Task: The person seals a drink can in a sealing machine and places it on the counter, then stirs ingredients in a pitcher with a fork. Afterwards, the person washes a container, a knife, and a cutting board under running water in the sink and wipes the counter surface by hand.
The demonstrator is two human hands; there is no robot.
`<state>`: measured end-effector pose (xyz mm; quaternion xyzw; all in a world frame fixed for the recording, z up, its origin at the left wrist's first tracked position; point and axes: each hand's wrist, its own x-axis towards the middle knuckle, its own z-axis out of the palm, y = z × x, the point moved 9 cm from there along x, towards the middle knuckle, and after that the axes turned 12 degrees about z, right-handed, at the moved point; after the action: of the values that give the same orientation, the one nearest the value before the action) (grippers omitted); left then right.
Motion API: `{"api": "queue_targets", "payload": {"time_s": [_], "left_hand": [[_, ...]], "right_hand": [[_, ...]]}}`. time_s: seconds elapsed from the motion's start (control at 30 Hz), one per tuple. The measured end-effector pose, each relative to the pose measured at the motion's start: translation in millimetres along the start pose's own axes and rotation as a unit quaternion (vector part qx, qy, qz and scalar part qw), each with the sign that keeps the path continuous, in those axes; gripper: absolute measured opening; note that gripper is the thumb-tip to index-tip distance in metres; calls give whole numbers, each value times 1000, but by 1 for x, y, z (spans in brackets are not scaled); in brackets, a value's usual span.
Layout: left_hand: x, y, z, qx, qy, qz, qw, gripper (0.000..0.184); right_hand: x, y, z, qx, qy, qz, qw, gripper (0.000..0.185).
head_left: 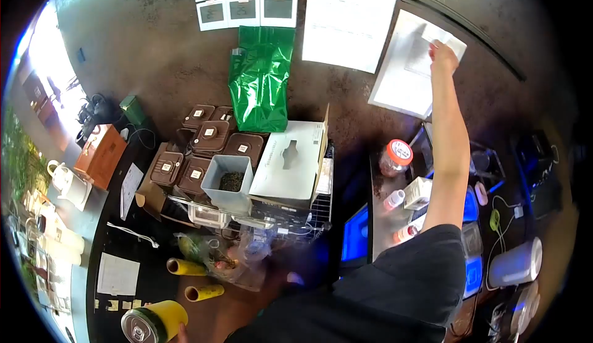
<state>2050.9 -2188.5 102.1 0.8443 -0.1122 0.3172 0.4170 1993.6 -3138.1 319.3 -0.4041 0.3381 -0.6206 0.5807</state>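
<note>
My left hand point(182, 333) shows at the bottom edge, its fingers wrapped round a yellow canister point(165, 318) with a dark rim and a lid like a drinks can top. The rest of that hand is hidden. My right arm is stretched up to the wall. There my right hand point(444, 57) is closed, its fingertips at a small white slip of paper point(442, 34). Behind the slip, a larger white sheet point(404, 83) hangs tilted on the wall.
A wire rack holds brown-lidded containers point(210, 135), a grey open bin point(227, 188) and a white box point(287, 160). A green foil bag point(262, 80) stands behind. Two yellow tubes point(204, 292) lie below. Right of these, a red-lidded jar point(396, 157) stands by bottles.
</note>
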Motion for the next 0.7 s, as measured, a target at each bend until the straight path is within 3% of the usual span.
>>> {"api": "queue_targets", "payload": {"time_s": [0.03,0.07,0.13,0.17,0.2,0.23,0.3,0.37,0.43,0.47,0.67,0.7], "left_hand": [[12,43,-1,38,0,48,998,52],[5,25,-4,38,-7,50,998,52],[-33,-65,-10,-80,7,-55,995,52],[-48,-92,-18,22,1,-65,998,55],[-57,-100,-18,26,2,-71,997,55],[-65,-104,-24,156,-7,-65,986,56],[-72,-93,-38,289,-14,-68,955,57],[-69,-71,-28,6,-8,-58,998,59],[-78,-60,-34,-244,21,-54,968,76],[-65,-28,-44,-258,37,-65,963,76],[-129,-65,-179,-218,92,-110,965,80],[-140,-67,-205,-255,140,-145,946,80]], "right_hand": [[-19,3,4,0,-29,-14,999,36],[-57,3,9,25,-61,-11,998,36],[-109,7,19,10,-109,-9,994,34],[-135,9,20,6,-111,-5,994,34],[-166,8,32,3,-169,-7,986,29],[-198,7,44,-1,-229,-10,973,24],[-255,11,57,-16,-281,-1,959,19],[-323,11,74,-45,-337,8,941,14],[-386,15,85,-50,-383,34,922,14],[-422,18,93,-54,-420,53,904,13],[-680,37,122,-52,-598,96,794,13],[-730,43,123,-50,-626,122,769,13]]}}
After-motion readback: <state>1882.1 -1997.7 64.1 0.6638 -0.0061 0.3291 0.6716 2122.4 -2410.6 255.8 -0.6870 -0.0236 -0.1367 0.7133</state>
